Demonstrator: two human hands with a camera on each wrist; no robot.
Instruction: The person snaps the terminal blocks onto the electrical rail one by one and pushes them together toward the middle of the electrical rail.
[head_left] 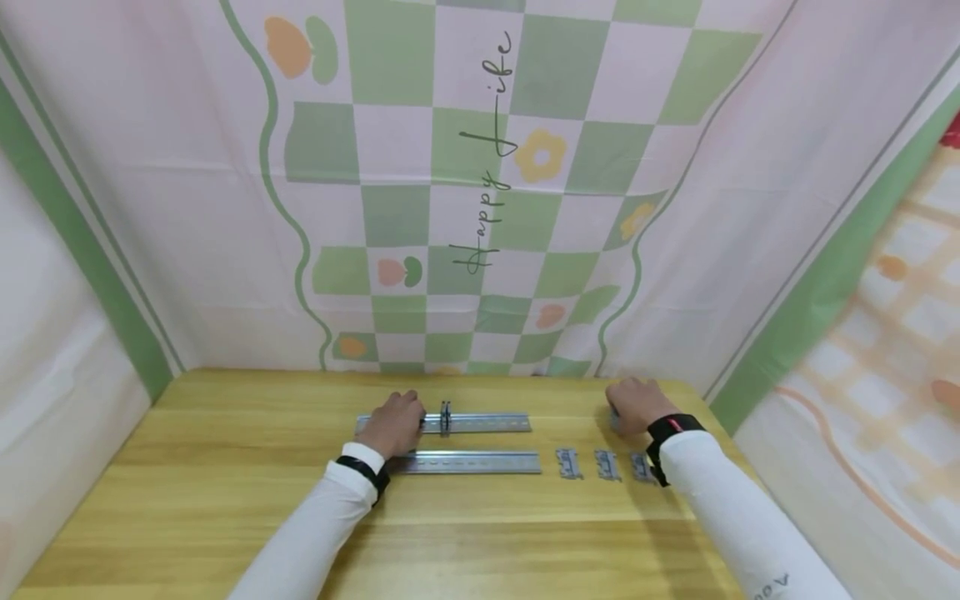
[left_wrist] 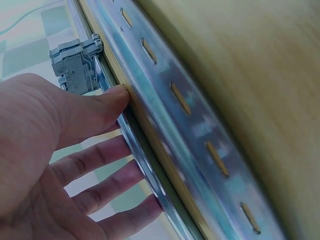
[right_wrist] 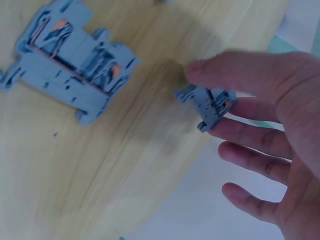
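My left hand [head_left: 393,425] holds the far slotted metal DIN rail [head_left: 491,422], its thumb and fingers along the rail's edges in the left wrist view. To the right of that hand, grey terminal block parts [left_wrist: 75,65] stand upright across this rail; I cannot tell how many. A second DIN rail [head_left: 480,462] lies parallel and nearer to me. At the table's right side, my right hand [head_left: 641,406] pinches a grey terminal block [right_wrist: 212,106] between thumb and fingers, close to the tabletop. The block is mostly hidden by the hand in the head view.
Three grey terminal blocks lie in a row right of the near rail: a left one [head_left: 568,463], a middle one [head_left: 606,465] and a right one [head_left: 641,467] by the right wrist. The wooden table [head_left: 225,483] ends at a checked cloth [head_left: 465,217] hanging behind.
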